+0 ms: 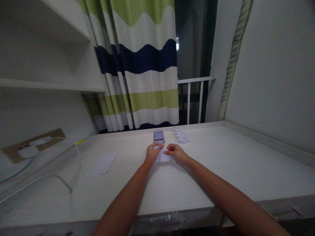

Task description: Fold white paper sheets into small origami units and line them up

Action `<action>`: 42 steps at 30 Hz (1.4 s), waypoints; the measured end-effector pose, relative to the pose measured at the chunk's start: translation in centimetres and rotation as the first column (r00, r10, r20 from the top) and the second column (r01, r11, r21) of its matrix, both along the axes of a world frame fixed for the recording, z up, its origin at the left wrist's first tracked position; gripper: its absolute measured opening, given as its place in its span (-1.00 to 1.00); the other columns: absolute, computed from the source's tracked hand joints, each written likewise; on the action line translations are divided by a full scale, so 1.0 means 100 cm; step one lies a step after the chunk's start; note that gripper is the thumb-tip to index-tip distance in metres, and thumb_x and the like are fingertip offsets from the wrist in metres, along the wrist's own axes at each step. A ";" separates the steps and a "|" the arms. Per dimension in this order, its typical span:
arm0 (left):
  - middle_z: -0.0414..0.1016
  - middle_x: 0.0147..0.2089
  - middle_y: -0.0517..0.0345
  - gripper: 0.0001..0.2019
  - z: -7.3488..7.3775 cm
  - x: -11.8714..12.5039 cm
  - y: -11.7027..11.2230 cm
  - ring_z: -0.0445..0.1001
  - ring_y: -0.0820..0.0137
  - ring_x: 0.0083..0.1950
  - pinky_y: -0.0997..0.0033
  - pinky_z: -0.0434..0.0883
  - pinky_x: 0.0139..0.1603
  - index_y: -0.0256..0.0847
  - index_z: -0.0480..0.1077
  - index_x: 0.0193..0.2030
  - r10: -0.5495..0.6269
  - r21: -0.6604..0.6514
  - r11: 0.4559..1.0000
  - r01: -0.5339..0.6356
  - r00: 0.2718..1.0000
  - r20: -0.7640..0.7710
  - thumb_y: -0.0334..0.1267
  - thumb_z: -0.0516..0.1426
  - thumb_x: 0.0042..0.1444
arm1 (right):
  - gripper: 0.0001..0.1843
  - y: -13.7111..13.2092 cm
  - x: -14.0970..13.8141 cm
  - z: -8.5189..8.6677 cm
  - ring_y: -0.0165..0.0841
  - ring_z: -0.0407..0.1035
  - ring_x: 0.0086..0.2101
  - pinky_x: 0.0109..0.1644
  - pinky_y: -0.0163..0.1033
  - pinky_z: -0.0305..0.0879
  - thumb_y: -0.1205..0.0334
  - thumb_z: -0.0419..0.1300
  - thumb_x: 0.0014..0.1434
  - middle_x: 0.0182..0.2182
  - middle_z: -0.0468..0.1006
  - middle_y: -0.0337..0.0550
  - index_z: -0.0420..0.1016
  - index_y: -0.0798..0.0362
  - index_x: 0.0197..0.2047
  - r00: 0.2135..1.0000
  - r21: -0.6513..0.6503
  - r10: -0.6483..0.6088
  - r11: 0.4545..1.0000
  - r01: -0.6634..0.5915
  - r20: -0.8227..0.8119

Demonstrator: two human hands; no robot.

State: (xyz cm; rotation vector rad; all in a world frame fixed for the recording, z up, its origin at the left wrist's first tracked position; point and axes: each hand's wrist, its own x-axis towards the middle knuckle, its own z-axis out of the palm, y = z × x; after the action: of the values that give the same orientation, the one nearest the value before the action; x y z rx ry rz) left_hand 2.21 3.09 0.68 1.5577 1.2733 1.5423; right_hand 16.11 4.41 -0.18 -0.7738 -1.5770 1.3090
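A small white sheet of paper (162, 156) lies on the white desk (221, 164) between my two hands. My left hand (152, 153) pinches its left side, fingers curled on the paper. On the right edge my right hand (176, 152) grips the same paper, fingers pressed together. Just beyond the hands a phone (158, 136) lies flat with its screen lit. A small heap of folded white paper pieces (180, 135) sits to the phone's right.
A flat white sheet (103, 163) lies on the desk at the left. White cables (49, 178) run from a wall socket with plugs (31, 147). A striped curtain (145, 65) hangs behind, shelves (49, 85) at the left, a wall at the right.
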 end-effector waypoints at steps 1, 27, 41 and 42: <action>0.47 -0.45 0.13 -0.79 0.000 0.000 0.000 0.40 0.35 -0.35 0.40 0.29 -0.29 -0.27 0.43 -0.51 -0.015 -0.020 1.000 0.015 1.000 0.017 -0.15 0.17 -0.24 | -0.62 0.000 0.000 0.000 -0.54 0.15 -0.62 -0.53 -0.38 0.00 0.10 0.32 -0.37 -0.67 0.32 -0.36 0.25 0.12 -0.58 1.000 -0.001 0.004 1.000 -0.004 0.007; 0.46 -0.20 0.03 -0.55 -0.004 0.001 0.004 0.43 0.37 -0.29 0.41 0.36 -0.31 -0.27 0.32 -0.15 -0.109 -0.094 0.986 0.136 0.962 0.249 -0.20 0.22 -0.26 | -0.62 0.004 0.003 0.001 -0.50 0.21 -0.60 -0.50 -0.36 0.07 0.08 0.32 -0.39 -0.65 0.34 -0.34 0.24 0.10 -0.59 0.997 -0.030 -0.058 0.998 0.057 -0.059; 0.51 -0.30 0.03 -0.65 -0.006 0.000 0.003 0.45 0.31 -0.29 0.40 0.36 -0.31 -0.33 0.41 -0.30 -0.174 -0.167 0.968 0.186 0.981 0.083 -0.36 0.25 -0.35 | -0.68 0.007 0.007 0.000 -0.51 0.20 -0.60 -0.52 -0.36 0.08 0.10 0.31 -0.35 -0.64 0.36 -0.32 0.35 0.11 -0.55 0.997 -0.043 -0.057 0.998 0.055 -0.055; 0.51 -0.31 0.04 -0.66 -0.006 0.000 0.003 0.45 0.32 -0.30 0.39 0.36 -0.30 -0.33 0.41 -0.31 -0.169 -0.163 0.971 0.175 0.984 0.055 -0.38 0.25 -0.35 | -0.69 0.008 0.007 0.000 -0.52 0.18 -0.62 -0.54 -0.37 0.06 0.08 0.29 -0.32 -0.66 0.35 -0.32 0.36 0.11 -0.54 0.997 -0.039 -0.070 0.997 0.069 -0.037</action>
State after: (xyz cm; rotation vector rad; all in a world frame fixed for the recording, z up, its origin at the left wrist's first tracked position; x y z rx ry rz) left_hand 2.24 3.43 0.06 1.4807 1.1796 1.3177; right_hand 16.83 5.19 -0.14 -0.8152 -1.4865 1.2990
